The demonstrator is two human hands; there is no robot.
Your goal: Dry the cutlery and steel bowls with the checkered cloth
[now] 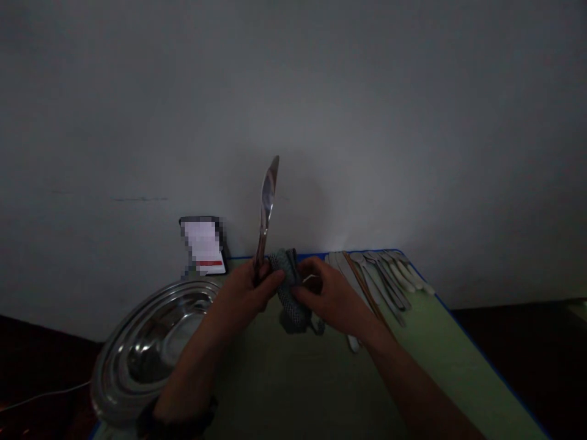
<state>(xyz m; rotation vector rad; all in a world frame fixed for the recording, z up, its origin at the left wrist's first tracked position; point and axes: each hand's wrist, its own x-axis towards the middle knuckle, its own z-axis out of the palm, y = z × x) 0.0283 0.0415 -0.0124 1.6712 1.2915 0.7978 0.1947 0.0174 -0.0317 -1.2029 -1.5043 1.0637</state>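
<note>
My left hand (250, 290) is closed round the handles of a shiny spoon (267, 194) and a table knife (275, 166), which stand upright close together, the knife partly hidden behind the spoon's bowl. Its thumb rests against a folded grey-green checked cloth (288, 287). From the right, my right hand (328, 293) pinches that cloth between thumb and fingers. The lower ends of the spoon and knife are hidden by my left hand.
A large steel basin (123, 330) stands at the left. Knives, chopsticks (367, 290), spoons, forks and white-handled cutlery (410, 275) lie in a row at the right. A phone (204, 244) leans on the wall (367, 122); the pale green tabletop (449, 360) has a blue edge.
</note>
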